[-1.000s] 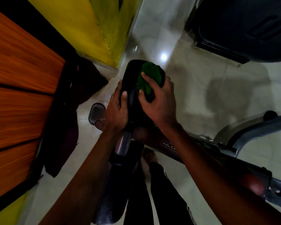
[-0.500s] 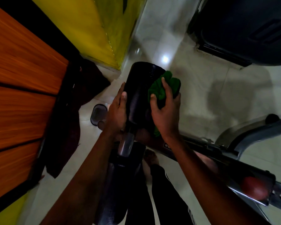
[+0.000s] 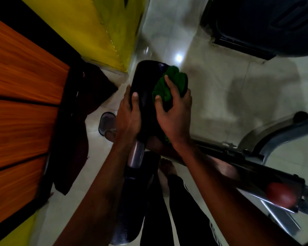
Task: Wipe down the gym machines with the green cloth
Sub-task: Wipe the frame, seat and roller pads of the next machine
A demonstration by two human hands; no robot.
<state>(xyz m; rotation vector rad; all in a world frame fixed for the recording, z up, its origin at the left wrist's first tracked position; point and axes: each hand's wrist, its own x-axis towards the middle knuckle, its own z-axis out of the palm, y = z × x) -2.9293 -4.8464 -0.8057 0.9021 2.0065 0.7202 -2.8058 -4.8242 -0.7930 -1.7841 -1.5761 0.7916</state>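
At the middle of the view, a black padded seat (image 3: 146, 89) is sitting on top of a shiny metal post (image 3: 136, 154), and both hands are working on it. The left hand (image 3: 128, 114) is clasping the seat's left edge, its grip curling round the rim while the thumb is lying across the top of the pad. The right hand (image 3: 174, 114) is pressing a bunched green cloth (image 3: 169, 84) against the seat's right side. Its grip is closing partway over the folds, thumb and fingers digging into the fabric (the palm side is hidden). The cloth is lying on the upper right part of the pad and spilling over that edge, with a scrap of green also showing just below the wrist.

A dark frame bar (image 3: 238, 162) is running from under the seat toward the lower right, carrying a red knob (image 3: 281, 194). A pale tiled floor (image 3: 220, 82) is reflecting a spot of light. Orange wooden panels (image 3: 21, 96) are filling the left side, with a yellow wall (image 3: 96, 23) beyond them and a dark garment (image 3: 75, 121) hanging between the panels and the seat. A bare foot (image 3: 167, 167) is standing beside the post, and a large dark machine (image 3: 265, 20) is occupying the upper right corner.
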